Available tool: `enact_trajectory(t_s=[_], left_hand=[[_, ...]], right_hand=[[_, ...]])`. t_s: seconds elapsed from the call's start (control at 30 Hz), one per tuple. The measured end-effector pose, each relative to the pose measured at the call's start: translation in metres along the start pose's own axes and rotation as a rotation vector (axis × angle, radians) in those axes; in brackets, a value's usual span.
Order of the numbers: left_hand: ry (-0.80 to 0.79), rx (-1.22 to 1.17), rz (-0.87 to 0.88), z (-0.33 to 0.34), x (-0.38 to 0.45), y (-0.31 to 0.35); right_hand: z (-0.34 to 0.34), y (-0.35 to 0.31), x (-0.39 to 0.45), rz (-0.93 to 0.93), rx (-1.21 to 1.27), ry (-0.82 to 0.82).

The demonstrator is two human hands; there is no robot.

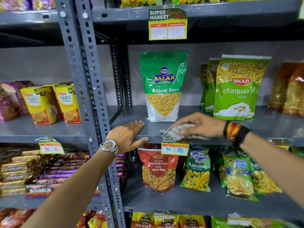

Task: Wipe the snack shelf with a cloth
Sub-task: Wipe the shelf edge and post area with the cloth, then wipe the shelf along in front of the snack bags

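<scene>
The grey metal snack shelf [271, 127] runs across the middle of the head view. My right hand [199, 125] presses a grey-white striped cloth [174, 133] flat on the shelf's front part, just in front of a green Balaji Ratlami Sev pouch [162, 84]. My left hand [130, 135] lies flat on the shelf's front edge to the left of the cloth, fingers on top and thumb hooked under the lip. It holds nothing else. A watch sits on my left wrist.
Green Bikaji pouches [236, 89] and orange packs [291, 89] stand to the right on the same shelf. A price tag [174, 148] hangs below the cloth. A perforated grey upright [88, 89] stands left. Biscuit boxes [42, 104] sit on the neighbouring shelf, snack bags [197, 171] below.
</scene>
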State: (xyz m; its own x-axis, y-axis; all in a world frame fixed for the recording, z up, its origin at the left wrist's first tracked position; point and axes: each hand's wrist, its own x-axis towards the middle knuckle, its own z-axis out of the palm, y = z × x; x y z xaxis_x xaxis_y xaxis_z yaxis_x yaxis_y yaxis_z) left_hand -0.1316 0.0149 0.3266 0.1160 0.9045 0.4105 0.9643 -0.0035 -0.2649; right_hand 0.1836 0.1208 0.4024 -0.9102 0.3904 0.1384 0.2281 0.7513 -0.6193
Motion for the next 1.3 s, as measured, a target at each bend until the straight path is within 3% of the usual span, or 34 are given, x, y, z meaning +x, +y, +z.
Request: enact_trajectory(t_s=[0.2,0.37,0.5,0.63,0.8,0.87,0.97,1.17,1.3], left_hand=[[-0.016,-0.01,-0.015,-0.002,0.0,0.002],[-0.026,-0.022,-0.016,-0.003,-0.002,0.002],[-0.023,-0.033,-0.038,-0.003,-0.002,0.003],[-0.024,-0.038,-0.042,-0.004,-0.001,0.005],[-0.016,-0.046,-0.042,-0.006,-0.004,0.006],[-0.032,-0.062,-0.034,-0.007,-0.004,0.006],[-0.055,-0.108,-0.014,-0.012,-0.002,0.006],[0.016,-0.111,0.1,-0.029,0.01,0.038],[0.002,-0.111,0.169,-0.03,0.025,0.065]], right_hand=[[-0.024,0.049,0.025,0.159,-0.072,0.349],[0.008,0.045,0.01,0.135,-0.264,0.325],[-0.008,0.027,-0.023,0.048,-0.096,0.086],[-0.029,0.049,-0.008,0.111,-0.114,0.284],[0.003,0.06,-0.001,0.171,-0.269,0.424],[0.01,0.048,-0.019,0.112,-0.302,0.365],[-0.008,0.034,-0.05,0.04,-0.188,0.151],[-0.038,0.057,-0.046,0.151,-0.123,0.378],[-0.02,0.058,-0.059,0.095,-0.187,0.26]])
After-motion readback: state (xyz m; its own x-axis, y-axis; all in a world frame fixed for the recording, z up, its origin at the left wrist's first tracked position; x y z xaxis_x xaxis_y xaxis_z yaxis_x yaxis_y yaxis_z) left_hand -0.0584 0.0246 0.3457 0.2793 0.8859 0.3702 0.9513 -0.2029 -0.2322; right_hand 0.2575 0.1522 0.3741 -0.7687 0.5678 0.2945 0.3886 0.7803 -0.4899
